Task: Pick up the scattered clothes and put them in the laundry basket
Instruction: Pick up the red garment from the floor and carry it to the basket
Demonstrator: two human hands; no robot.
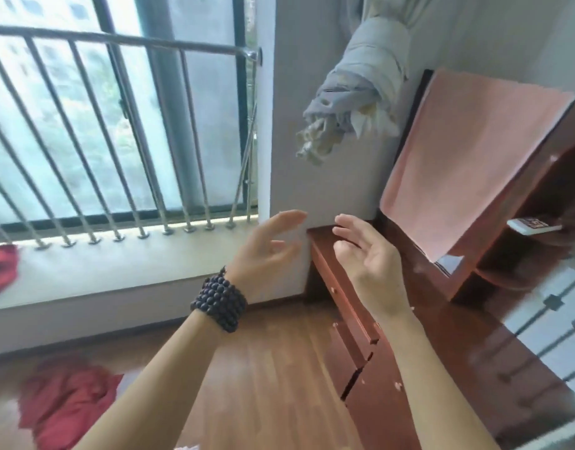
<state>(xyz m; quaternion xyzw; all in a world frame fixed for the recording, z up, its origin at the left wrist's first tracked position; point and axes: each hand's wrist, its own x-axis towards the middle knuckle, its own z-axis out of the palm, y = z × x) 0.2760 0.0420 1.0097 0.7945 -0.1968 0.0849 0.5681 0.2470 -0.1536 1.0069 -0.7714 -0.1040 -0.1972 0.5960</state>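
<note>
A pink cloth (468, 157) hangs draped over the top of a dark red wooden dresser mirror at the right. A red garment (65, 404) lies crumpled on the wooden floor at the lower left. Another red garment (0, 267) rests on the window sill at the far left. My left hand (266, 245), with a dark bead bracelet on its wrist, is raised with fingers spread and holds nothing. My right hand (367, 254) is beside it, fingers apart and empty. Both hands hover in front of the wall corner, left of the pink cloth. No laundry basket is in view.
A dark red wooden dresser (409, 352) with drawers runs along the right. A tied-up grey curtain (361, 92) hangs above it. A metal railing (117, 125) guards the window on the left. A remote control (533, 226) lies on a dresser shelf.
</note>
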